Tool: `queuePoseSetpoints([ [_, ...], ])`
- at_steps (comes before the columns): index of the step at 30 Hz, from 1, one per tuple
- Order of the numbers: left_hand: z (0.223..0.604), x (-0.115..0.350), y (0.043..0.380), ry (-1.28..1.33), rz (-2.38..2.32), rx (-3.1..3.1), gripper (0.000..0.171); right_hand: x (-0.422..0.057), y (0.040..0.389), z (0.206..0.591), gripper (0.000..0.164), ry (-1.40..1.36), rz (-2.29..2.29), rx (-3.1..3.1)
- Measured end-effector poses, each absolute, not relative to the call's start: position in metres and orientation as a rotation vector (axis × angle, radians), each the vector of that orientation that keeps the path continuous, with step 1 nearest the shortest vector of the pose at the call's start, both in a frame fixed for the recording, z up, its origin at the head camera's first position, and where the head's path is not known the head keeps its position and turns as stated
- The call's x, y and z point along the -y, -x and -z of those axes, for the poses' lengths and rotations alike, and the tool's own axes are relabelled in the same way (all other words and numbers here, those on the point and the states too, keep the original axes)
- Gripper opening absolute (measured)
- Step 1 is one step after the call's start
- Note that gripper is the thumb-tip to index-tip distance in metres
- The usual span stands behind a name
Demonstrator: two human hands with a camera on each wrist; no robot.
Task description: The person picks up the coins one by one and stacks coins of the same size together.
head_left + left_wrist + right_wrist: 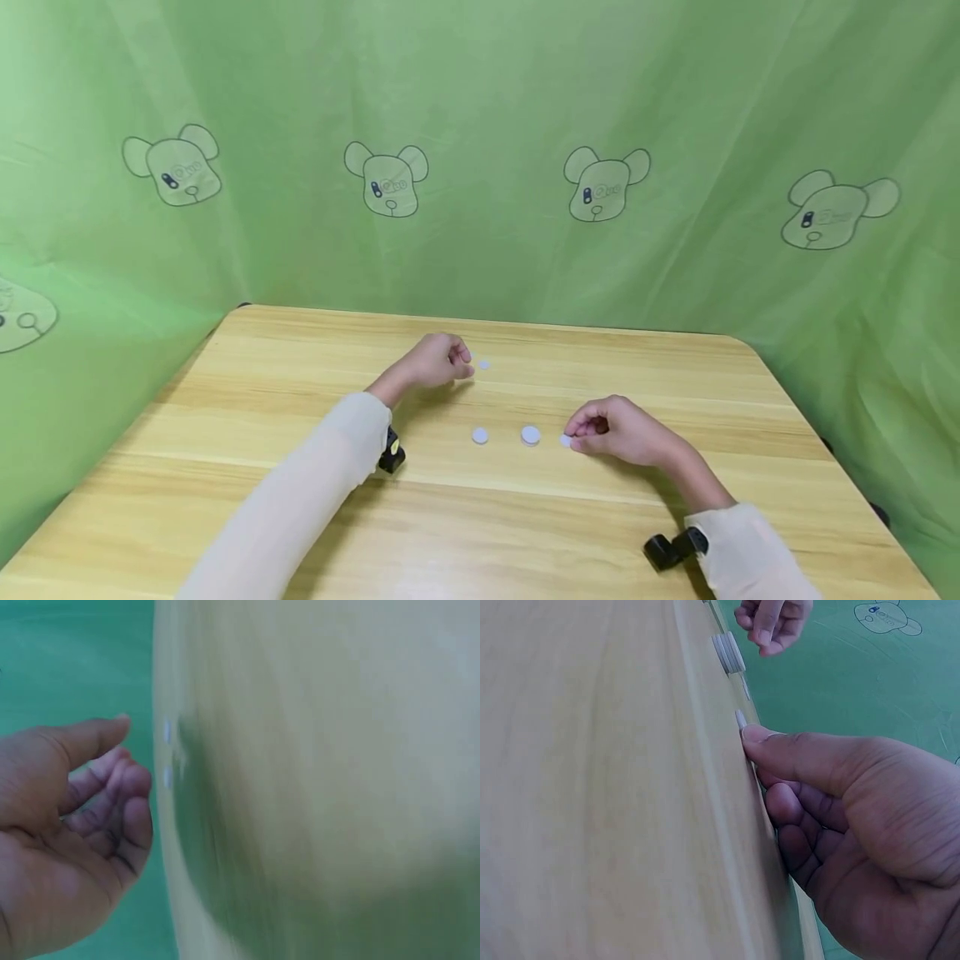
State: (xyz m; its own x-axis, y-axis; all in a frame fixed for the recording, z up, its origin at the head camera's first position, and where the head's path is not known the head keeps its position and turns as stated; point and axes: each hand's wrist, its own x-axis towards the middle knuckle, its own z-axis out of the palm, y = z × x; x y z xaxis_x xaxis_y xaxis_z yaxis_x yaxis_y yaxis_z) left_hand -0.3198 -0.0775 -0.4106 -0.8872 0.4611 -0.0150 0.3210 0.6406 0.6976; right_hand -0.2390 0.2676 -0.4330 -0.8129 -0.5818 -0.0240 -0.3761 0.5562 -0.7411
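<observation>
My right hand (618,429) pinches a small white disc (566,440) between thumb and fingers, low at the tabletop; the disc's edge (740,718) pokes out past the thumb in the right wrist view. To its left stands a short stack of white discs (530,435), its layers (728,652) visible from the right wrist. Another white disc (480,436) lies farther left. Over the back of the table, my left hand (438,361) has loosely bent fingers and nothing between them, beside a flat white disc (483,364). Two white pieces, one nearer the thumb (166,731), show in the left wrist view.
The wood-grain table (450,533) has rounded far corners. A green curtain (480,250) printed with bear heads hangs behind it and along the sides. Black wrist cameras, one on the left sleeve (392,454) and one by the right sleeve (675,550), sit close over the tabletop.
</observation>
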Motion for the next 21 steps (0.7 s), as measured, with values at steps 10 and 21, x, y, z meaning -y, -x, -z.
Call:
queuePoseSetpoints([
  [10, 0.420, 0.067, 0.343, -0.659, -1.059, -2.669, 0.019, -0.268, 0.239, 0.436, 0.010, 0.797, 1.112, -2.535],
  [21, 0.430, 0.064, 0.351, -0.658, -1.029, -2.660, 0.021, -0.269, 0.239, 0.438, 0.010, 0.784, 1.127, -2.527],
])
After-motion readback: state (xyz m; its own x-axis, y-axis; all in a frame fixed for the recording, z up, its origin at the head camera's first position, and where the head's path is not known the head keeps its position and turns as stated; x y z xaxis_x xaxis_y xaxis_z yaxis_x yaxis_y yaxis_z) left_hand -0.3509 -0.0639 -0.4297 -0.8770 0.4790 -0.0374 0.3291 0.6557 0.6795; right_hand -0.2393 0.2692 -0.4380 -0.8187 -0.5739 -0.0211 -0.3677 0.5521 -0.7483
